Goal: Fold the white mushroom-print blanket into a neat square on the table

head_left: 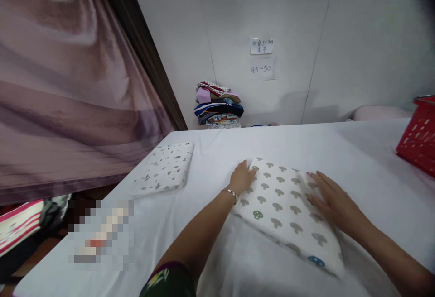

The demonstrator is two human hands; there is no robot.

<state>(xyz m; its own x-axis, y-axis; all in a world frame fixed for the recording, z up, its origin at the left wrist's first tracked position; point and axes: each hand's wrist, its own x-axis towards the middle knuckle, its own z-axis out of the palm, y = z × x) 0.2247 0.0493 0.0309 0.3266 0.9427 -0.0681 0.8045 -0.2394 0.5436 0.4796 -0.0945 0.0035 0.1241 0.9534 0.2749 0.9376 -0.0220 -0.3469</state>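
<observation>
A folded white cloth with a grey mushroom print point(282, 206) lies on the white table point(210, 152) in front of me. My left hand point(242, 177) rests at its far left corner, fingers stretched out on the fabric; a thin bracelet is on that wrist. My right hand point(331, 199) lies flat on the cloth's right side, fingers spread. Neither hand grips anything. A second folded white cloth with small dark marks point(165, 170) lies apart at the table's left.
A stack of folded coloured clothes point(217, 107) sits against the white wall at the back. A red plastic basket point(419, 136) stands at the right edge. A mauve curtain point(68, 84) hangs at the left. Paper notes point(261, 57) are stuck on the wall.
</observation>
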